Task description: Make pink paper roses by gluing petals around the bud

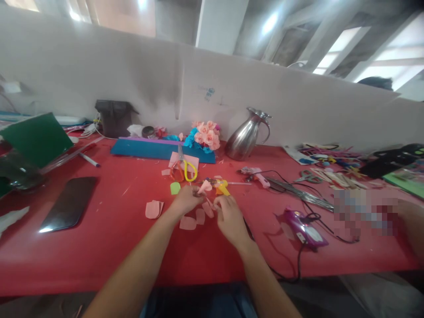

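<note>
My left hand (187, 199) is closed on a curled pink paper piece (205, 186) that stands up from its fingertips. Just to the right, my right hand (229, 215) pinches at the end of a narrow pink paper strip (209, 202) between the two hands; its fingertips are small and partly hidden. Behind my right hand lies a yellow glue gun (223, 187). Loose pink paper petals (188, 223) lie below the hands, with a small stack (154, 209) further left. A green paper piece (175, 188) is beside my left hand, in front of yellow-and-orange-handled scissors (184, 170).
At the back stand a bunch of pink paper flowers (207, 136) and a steel jug (247, 134). A dark phone (69, 203) lies left. On the right are a purple device (304, 229) with a black cable, a pink glue gun (256, 176), and another person's arm (410, 223).
</note>
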Demonstrator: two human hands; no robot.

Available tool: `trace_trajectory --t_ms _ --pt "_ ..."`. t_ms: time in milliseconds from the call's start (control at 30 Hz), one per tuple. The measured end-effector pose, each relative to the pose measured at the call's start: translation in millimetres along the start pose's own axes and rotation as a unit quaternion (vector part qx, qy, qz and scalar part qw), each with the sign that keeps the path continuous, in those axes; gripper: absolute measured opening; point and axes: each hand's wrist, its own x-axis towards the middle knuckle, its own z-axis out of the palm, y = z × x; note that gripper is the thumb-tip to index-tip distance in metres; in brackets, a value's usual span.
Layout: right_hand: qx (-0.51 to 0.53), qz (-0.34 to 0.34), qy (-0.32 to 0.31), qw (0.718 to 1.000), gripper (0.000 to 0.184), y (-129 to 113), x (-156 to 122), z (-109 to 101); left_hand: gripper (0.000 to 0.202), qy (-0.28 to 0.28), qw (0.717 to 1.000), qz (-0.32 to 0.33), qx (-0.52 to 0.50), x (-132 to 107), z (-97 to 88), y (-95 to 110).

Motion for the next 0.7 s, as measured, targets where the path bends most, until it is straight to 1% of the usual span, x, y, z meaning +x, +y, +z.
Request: trace_trajectory --t_ms 100,267,367,533,700 --pt "-0.004 0.001 -0.003 1.0 0.022 -1 0 0 0.018 0.0 1.0 -0.003 0.004 -2 1.3 3" --pt "-0.016 -0.008 -0.006 1.0 0.022 -4 -1 1 0.026 -0.033 0.998 -0.01 -0.043 -5 4.5 10" --pt "-0.035 -0.011 -0.007 0.999 0.023 -5 -1 1 0.025 -0.04 0.997 -0.004 -0.064 -7 5.2 12" --pt "-0.06 -0.012 -0.01 0.998 0.022 -7 -1 1 0.027 -0.04 0.996 0.004 -0.076 -7 6.2 11" --pt "-0.043 -0.007 -0.003 0.999 0.021 -5 -1 1 0.026 -0.045 0.996 -0.007 -0.074 -7 7.8 8"
